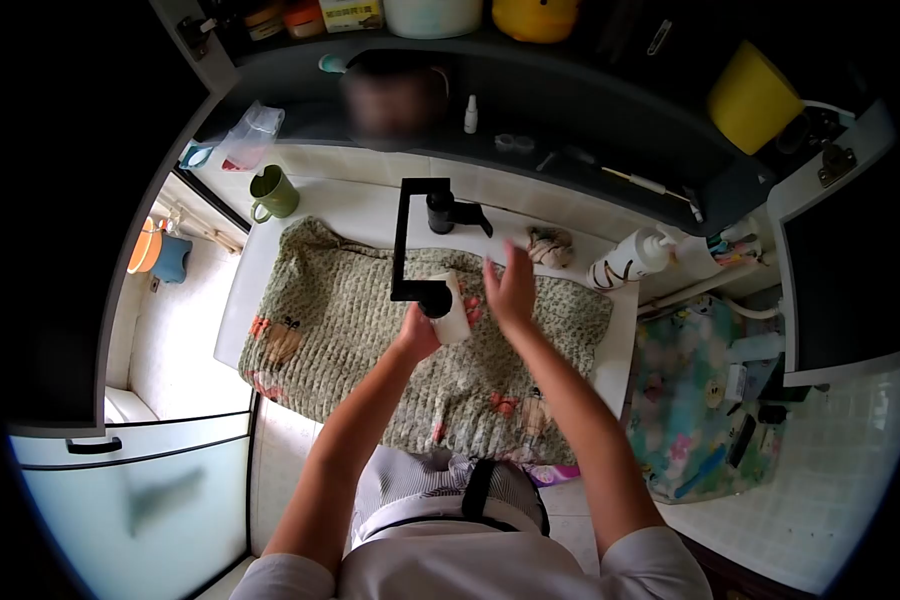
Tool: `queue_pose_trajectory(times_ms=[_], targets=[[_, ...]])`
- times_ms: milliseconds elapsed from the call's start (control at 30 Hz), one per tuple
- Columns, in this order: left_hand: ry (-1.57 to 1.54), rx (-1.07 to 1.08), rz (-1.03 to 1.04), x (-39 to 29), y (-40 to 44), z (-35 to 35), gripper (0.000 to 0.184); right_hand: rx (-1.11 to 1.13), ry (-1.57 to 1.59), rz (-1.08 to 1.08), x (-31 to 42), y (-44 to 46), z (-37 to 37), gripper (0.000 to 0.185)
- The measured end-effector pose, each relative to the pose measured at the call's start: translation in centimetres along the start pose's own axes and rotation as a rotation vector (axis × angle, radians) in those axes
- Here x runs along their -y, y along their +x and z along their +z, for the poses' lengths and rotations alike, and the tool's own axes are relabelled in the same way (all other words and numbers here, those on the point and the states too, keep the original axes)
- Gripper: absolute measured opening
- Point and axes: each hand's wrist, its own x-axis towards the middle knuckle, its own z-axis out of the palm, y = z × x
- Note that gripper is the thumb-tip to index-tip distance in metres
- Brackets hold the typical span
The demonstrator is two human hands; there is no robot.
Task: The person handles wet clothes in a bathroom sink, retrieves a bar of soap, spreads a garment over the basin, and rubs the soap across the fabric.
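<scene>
My left hand (420, 332) is closed around a pale cream, box-like object (454, 322) under the spout of the black faucet (401, 240). The spout's end hides part of that object, so I cannot tell its kind. My right hand (511, 290) is raised to the right of the spout, fingers apart and holding nothing. It is nearest the faucet's black lever (472, 217), not touching it. Beneath both hands a quilted green floral cloth (340, 340) lies spread over the white washbasin counter (238, 315).
A green mug (274, 192) stands at the back left of the counter. A crumpled cloth-like item (550, 247) and a white pump bottle (632, 258) stand at the back right. A dark shelf (590, 165) with small items runs behind the faucet. Open cabinet doors flank both sides.
</scene>
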Motion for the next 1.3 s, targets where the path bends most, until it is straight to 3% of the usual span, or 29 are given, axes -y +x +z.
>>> queue_pose_trajectory(times_ms=[33, 100, 200, 333, 433, 500, 633, 700, 767, 867, 1067, 1167, 1300], targets=[[0.047, -0.04, 0.091, 0.8, -0.1, -0.3, 0.061, 0.073, 0.023, 0.101, 1.8, -2.3, -0.1, 0.043], [0.188, -0.158, 0.096, 1.6, -1.0, -1.2, 0.061, 0.181, 0.172, -0.182, 3.5, -6.6, 0.8, 0.041], [0.121, -0.223, 0.147, 2.9, -2.0, -2.3, 0.064, 0.229, -0.037, -0.307, 4.1, -9.4, 4.2, 0.053], [-0.061, -0.146, 0.127, 1.6, -3.6, -3.1, 0.068, 0.277, 0.088, -0.236, 4.0, -10.1, 6.1, 0.057], [0.036, -0.211, 0.14, 1.7, -3.8, -2.4, 0.065, 0.291, 0.111, -0.24, 4.2, -11.4, 5.9, 0.057], [0.026, -0.09, 0.16, 2.2, -3.1, -2.9, 0.06, 0.298, 0.16, -0.233, 4.2, -10.8, 6.0, 0.058], [-0.059, -0.139, 0.058, 3.5, -3.4, -0.9, 0.065, 0.287, 0.178, -0.091, 3.6, -7.9, 6.1, 0.061], [-0.082, -0.156, 0.003, 3.2, -3.7, 0.5, 0.068, 0.334, 0.066, -0.126, 3.8, -7.6, 5.6, 0.061], [-0.043, -0.207, 0.09, 3.0, -3.2, 0.6, 0.072, 0.405, -0.082, -0.157, 5.0, -7.5, 4.3, 0.06], [0.041, -0.225, 0.162, 2.5, -2.7, 0.3, 0.075, 0.299, -0.072, -0.235, 4.3, -9.8, 5.6, 0.058], [-0.174, -0.22, -0.025, 2.7, -3.5, 2.4, 0.074, 0.413, -0.056, -0.083, 3.8, -6.6, 5.4, 0.061], [-0.136, -0.162, 0.012, 2.8, -2.6, 1.5, 0.072, 0.378, -0.043, -0.035, 3.3, -6.0, 6.0, 0.064], [0.027, -0.237, 0.071, 1.9, -1.4, 0.0, 0.062, 0.322, -0.034, -0.035, 3.8, -6.4, 5.5, 0.06]])
